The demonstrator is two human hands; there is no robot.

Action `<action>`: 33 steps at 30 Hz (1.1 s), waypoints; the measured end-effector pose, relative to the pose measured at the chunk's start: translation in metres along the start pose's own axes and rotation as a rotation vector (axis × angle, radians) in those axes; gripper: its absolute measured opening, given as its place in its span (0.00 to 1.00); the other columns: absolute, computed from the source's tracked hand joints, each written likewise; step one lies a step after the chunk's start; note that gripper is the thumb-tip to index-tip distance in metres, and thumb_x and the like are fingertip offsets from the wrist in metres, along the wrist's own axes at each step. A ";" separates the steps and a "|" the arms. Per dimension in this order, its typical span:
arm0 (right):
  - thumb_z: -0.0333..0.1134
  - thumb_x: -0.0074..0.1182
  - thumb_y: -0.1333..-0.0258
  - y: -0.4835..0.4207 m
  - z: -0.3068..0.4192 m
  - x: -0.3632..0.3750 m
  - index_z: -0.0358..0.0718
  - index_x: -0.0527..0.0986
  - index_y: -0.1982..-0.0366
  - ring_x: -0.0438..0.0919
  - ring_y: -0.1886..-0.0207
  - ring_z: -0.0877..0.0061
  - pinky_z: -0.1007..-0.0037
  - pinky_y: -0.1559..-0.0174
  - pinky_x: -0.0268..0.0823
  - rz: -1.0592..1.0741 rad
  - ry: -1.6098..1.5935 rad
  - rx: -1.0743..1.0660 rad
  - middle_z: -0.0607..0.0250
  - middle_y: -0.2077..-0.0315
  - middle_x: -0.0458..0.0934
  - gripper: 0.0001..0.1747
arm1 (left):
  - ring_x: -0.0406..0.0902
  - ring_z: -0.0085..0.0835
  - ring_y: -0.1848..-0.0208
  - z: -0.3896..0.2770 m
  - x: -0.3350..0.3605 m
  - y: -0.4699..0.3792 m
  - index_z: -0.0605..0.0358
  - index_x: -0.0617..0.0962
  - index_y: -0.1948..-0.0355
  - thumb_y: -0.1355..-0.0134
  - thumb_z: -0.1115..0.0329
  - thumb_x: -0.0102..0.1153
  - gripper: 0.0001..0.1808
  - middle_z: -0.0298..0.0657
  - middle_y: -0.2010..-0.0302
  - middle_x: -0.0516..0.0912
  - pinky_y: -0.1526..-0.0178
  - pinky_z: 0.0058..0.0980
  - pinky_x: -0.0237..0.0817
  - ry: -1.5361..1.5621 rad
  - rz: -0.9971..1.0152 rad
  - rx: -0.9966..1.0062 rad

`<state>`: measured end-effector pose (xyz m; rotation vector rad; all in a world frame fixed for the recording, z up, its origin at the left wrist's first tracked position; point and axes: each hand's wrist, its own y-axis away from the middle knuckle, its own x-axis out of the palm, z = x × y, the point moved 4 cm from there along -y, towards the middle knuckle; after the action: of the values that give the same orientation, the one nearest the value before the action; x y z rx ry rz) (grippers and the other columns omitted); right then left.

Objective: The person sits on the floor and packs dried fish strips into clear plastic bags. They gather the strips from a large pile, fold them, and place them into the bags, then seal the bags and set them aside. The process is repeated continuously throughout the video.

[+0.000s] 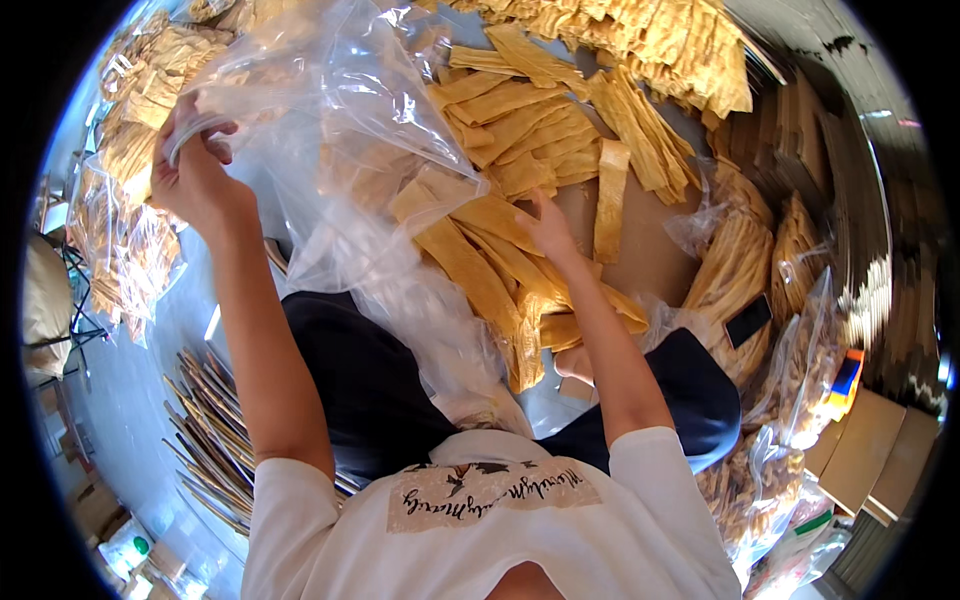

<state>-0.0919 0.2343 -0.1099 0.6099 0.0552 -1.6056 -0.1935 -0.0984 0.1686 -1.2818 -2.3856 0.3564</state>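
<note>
My left hand (199, 165) is raised at the left and grips the gathered edge of a large clear plastic bag (367, 97). The bag hangs slack from there across the middle, down over my lap. My right hand (551, 229) has its fingers apart at a loose pile of flat yellow dried strips (480, 262), which look like tofu skin. Whether its fingertips touch the strips is hard to tell. Part of this pile shows through the clear film. Just beyond the hand lies a second heap of strips (525, 127), with a single strip (611, 199) beside it.
A large stack of yellow sheets (637, 45) stands at the far side. Bagged dried strips (724, 255) lie at the right with a phone (748, 321) on them. Flat cardboard (862, 450) is stacked farther right. Thin sticks (210, 435) lie left of my leg.
</note>
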 end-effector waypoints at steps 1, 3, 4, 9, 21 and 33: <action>0.40 0.61 0.54 -0.009 -0.023 0.010 0.32 0.52 0.38 0.65 0.41 0.58 0.64 0.40 0.57 0.030 0.248 0.132 0.41 0.45 0.64 0.46 | 0.68 0.16 0.85 -0.004 0.000 0.000 0.64 0.79 0.69 0.42 0.71 0.56 0.06 0.39 0.82 0.79 0.83 0.13 0.50 0.005 0.007 0.061; 0.41 0.64 0.57 -0.026 -0.041 0.033 0.33 0.52 0.38 0.63 0.40 0.58 0.60 0.40 0.55 0.004 0.298 0.120 0.45 0.43 0.62 0.48 | 0.72 0.17 0.83 0.000 -0.002 -0.002 0.63 0.78 0.67 0.42 0.70 0.57 0.06 0.38 0.81 0.79 0.81 0.12 0.54 -0.035 0.006 0.102; 0.42 0.65 0.59 -0.026 -0.033 0.045 0.33 0.51 0.38 0.60 0.39 0.58 0.57 0.39 0.52 -0.008 0.495 0.067 0.46 0.42 0.60 0.51 | 0.73 0.17 0.82 0.000 -0.002 -0.002 0.63 0.78 0.65 0.42 0.70 0.58 0.07 0.38 0.80 0.79 0.80 0.12 0.56 -0.076 0.032 0.121; 0.45 0.68 0.64 -0.013 -0.017 0.071 0.33 0.50 0.38 0.55 0.37 0.58 0.50 0.38 0.45 0.196 0.750 0.125 0.47 0.41 0.57 0.56 | 0.73 0.15 0.78 0.008 -0.001 -0.004 0.62 0.78 0.57 0.43 0.76 0.55 0.12 0.35 0.78 0.79 0.77 0.12 0.60 -0.365 0.205 0.126; 0.39 0.67 0.65 0.030 -0.023 0.108 0.34 0.61 0.48 0.63 0.46 0.55 0.57 0.46 0.57 -0.241 0.855 -0.137 0.46 0.51 0.65 0.41 | 0.72 0.12 0.77 0.014 0.013 0.004 0.56 0.80 0.57 0.44 0.75 0.55 0.13 0.33 0.79 0.78 0.74 0.10 0.60 -0.647 0.260 0.164; 0.33 0.65 0.65 0.025 -0.016 0.101 0.31 0.75 0.61 0.75 0.60 0.56 0.65 0.55 0.66 0.459 -0.169 0.237 0.50 0.66 0.77 0.24 | 0.70 0.12 0.78 0.013 0.003 0.000 0.56 0.81 0.58 0.50 0.76 0.53 0.16 0.33 0.79 0.79 0.74 0.12 0.58 -0.765 0.248 0.213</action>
<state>-0.0632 0.1446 -0.1580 0.6136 -0.3801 -1.2168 -0.2011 -0.0965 0.1583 -1.5267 -2.6499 1.3442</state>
